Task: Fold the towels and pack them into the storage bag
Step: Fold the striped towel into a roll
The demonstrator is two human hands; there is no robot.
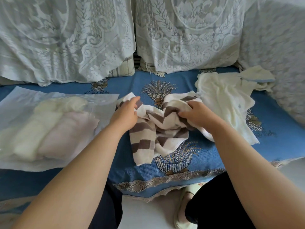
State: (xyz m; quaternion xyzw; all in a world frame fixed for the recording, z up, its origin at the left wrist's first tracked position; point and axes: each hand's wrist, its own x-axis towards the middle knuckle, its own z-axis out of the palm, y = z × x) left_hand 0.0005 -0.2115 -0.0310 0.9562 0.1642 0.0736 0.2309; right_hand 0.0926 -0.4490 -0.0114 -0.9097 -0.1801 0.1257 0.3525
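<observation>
Centre of the blue seat cover (pixel 272 129), the brown-and-white striped towel (pixel 156 134) lies bunched and twisted, and the right hand (pixel 196 115) has a fistful of its upper right part while the left hand (pixel 126 115) rests on its left end, fingers loosely extended, gripping nothing. Left of it, the translucent storage bag (pixel 54 126) lies flat with pale folded towels (pixel 49 134) already inside. Crowding the right side, a rumpled cream towel (pixel 226 103) touches the striped one, with lace-covered cushions (pixel 189 33) behind.

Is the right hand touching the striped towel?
Touching. The head view shows the right hand gripping a bunched part of the striped towel, fingers curled into the cloth.
</observation>
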